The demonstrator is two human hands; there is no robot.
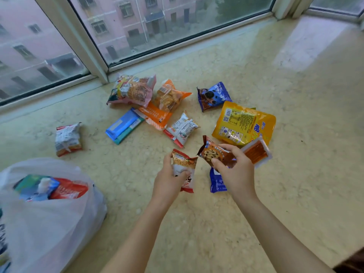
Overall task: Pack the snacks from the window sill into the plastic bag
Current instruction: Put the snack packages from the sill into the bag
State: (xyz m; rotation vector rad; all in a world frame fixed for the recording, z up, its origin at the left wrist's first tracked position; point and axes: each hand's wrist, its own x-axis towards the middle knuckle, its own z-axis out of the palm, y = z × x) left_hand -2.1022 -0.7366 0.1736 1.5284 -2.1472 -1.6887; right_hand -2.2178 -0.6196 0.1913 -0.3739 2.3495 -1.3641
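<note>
item: snacks on window sill — part packed, most still loose. held lot: left hand grips a red-and-white noodle snack packet, fingers curled round its lower half; right hand pinches a brown chocolate-chip cookie packet between thumb and curled fingers, both packets lifted just above the sill. under the right hand: a blue packet, partly hidden, and a clear pack of orange sticks just beside the knuckles. further out: yellow pouch, purple cookie packet, white-and-red packet, orange packets, blue wafer bar, pink multipack, and one crumpled packet lying well apart to the left. destination: white plastic bag, lower left, mouth slack, a few packets already inside. risks, judged: both hands are loaded, so none is free to hold the bag open — a packet may strike the limp rim and slide back out; the hidden blue packet and the outlying crumpled one may be overlooked; a tight squeeze could crush the cookie.
</note>
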